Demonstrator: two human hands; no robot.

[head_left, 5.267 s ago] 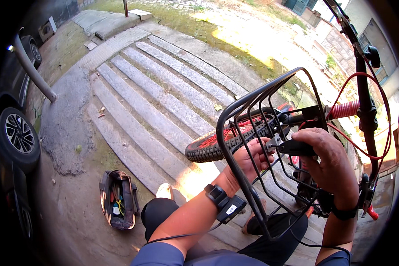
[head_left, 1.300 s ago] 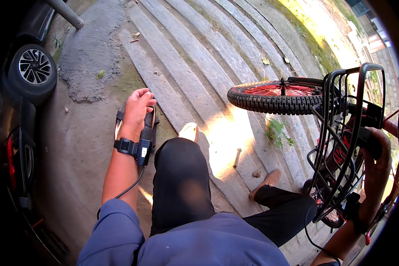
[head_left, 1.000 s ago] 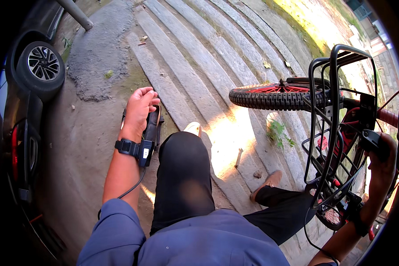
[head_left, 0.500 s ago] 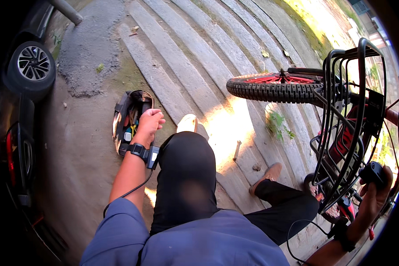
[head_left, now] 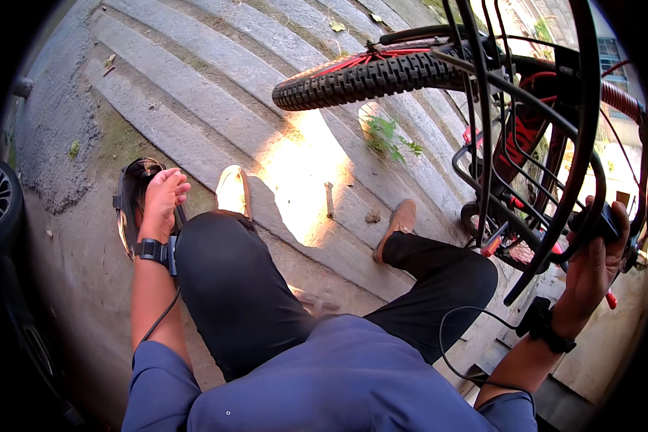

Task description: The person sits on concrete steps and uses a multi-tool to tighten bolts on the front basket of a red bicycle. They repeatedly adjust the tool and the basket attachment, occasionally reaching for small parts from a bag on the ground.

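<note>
My left hand (head_left: 164,193) is at the left, over a black tool bag (head_left: 128,201) on the ground beside my knee; its fingers are curled together, and whatever is between them cannot be made out. At the right, my right hand (head_left: 601,255) grips a small black plastic part (head_left: 603,222), close against a black wire basket rack (head_left: 486,158). Behind the rack is a black and red bicycle (head_left: 515,147), its knobby front tyre (head_left: 360,83) lying across the upper middle of the view. Black devices with cables are strapped to both wrists.
A car wheel (head_left: 3,198) stands at the far left. Concrete strips (head_left: 194,93) cover the ground ahead. A metal tool or bolt (head_left: 329,200) lies in the sunlit patch between my feet, near a small plant (head_left: 389,144). My two shoes rest on the ground.
My left hand has left the rack for the bag on the left. My right hand still holds a black part. The view has tilted, and the rack now looms larger and higher.
</note>
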